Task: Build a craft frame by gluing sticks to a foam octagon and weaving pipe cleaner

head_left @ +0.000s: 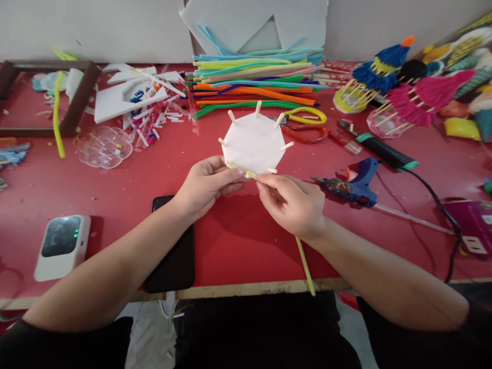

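Note:
Above the red table I hold up a white many-sided board with several short wooden sticks standing around its rim. My left hand grips the board's lower left edge, its thumb pressing a yellow-green pipe cleaner along that edge. The fingers of my right hand are closed in a pinch on the same pipe cleaner at the lower edge. Its free end passes behind that hand and hangs past the table's front edge.
Colourful pipe cleaners lie in a pile at the back. A blue glue gun, red-and-yellow pliers and finished stick models are on the right. On the left are a black phone, a white device and a clear tray.

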`<control>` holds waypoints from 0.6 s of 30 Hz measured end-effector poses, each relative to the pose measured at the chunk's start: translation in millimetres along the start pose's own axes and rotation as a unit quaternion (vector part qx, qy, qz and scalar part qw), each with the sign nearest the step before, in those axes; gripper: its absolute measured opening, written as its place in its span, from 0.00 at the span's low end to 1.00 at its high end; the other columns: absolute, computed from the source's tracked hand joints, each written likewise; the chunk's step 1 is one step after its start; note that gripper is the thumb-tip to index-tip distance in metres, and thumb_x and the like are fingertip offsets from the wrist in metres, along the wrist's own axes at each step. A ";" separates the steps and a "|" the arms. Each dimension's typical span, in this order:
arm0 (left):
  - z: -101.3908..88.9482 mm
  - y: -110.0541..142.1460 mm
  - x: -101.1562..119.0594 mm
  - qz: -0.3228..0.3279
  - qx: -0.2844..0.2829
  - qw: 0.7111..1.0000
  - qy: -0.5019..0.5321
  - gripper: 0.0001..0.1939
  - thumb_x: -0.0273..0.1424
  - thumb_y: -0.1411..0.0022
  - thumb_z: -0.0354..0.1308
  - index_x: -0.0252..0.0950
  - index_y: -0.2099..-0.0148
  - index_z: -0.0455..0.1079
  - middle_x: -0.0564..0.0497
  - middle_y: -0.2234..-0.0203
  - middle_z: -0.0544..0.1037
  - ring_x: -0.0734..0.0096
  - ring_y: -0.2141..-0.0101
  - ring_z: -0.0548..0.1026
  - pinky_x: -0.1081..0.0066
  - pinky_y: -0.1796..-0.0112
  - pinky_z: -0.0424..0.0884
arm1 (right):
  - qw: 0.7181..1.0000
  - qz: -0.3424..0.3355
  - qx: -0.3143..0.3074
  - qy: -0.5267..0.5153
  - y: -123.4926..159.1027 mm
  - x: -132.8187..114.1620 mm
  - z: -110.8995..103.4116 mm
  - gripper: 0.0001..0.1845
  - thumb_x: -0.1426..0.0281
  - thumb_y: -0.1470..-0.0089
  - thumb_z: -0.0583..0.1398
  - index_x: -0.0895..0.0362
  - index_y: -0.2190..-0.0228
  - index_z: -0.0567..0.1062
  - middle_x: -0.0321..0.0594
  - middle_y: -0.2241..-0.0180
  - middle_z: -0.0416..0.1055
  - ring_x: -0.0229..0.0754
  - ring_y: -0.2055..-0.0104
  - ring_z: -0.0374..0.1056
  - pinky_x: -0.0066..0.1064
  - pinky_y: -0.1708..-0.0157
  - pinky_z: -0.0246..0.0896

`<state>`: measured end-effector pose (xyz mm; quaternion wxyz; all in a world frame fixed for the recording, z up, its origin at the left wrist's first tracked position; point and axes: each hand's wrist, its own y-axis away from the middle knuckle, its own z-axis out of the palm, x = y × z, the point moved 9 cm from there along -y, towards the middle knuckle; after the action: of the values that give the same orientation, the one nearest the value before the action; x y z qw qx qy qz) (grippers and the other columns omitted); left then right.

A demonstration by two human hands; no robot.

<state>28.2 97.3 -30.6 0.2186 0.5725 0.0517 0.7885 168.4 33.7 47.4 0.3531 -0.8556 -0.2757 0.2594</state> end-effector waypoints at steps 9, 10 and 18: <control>2.1 0.3 0.4 0.002 -0.005 1.000 0.008 0.09 0.29 0.46 0.72 0.35 0.62 0.78 0.49 0.67 0.85 0.73 0.67 0.83 0.79 0.66 0.79 | 1.000 0.016 -0.005 -0.009 0.0 3.6 1.9 0.08 0.77 0.39 0.60 0.55 0.61 0.78 0.33 0.75 0.78 0.34 0.76 0.71 0.26 0.72 0.68; 2.0 0.2 0.5 0.000 -0.002 1.000 0.007 0.08 0.29 0.45 0.72 0.35 0.63 0.78 0.50 0.68 0.85 0.73 0.68 0.83 0.79 0.66 0.79 | 1.000 0.019 -0.006 -0.012 0.0 4.0 2.1 0.08 0.77 0.39 0.60 0.55 0.61 0.78 0.33 0.75 0.78 0.34 0.76 0.71 0.26 0.72 0.67; 1.8 0.4 2.0 -0.002 0.008 1.000 0.002 0.07 0.29 0.45 0.71 0.34 0.64 0.77 0.49 0.69 0.84 0.71 0.66 0.84 0.79 0.67 0.78 | 1.000 0.011 -0.009 -0.008 0.1 3.0 2.5 0.10 0.78 0.39 0.59 0.56 0.60 0.79 0.33 0.75 0.78 0.33 0.76 0.71 0.24 0.70 0.67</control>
<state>29.3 97.4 -28.1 0.2153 0.5722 0.0593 0.7891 168.9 36.8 45.1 0.3403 -0.8595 -0.2716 0.2677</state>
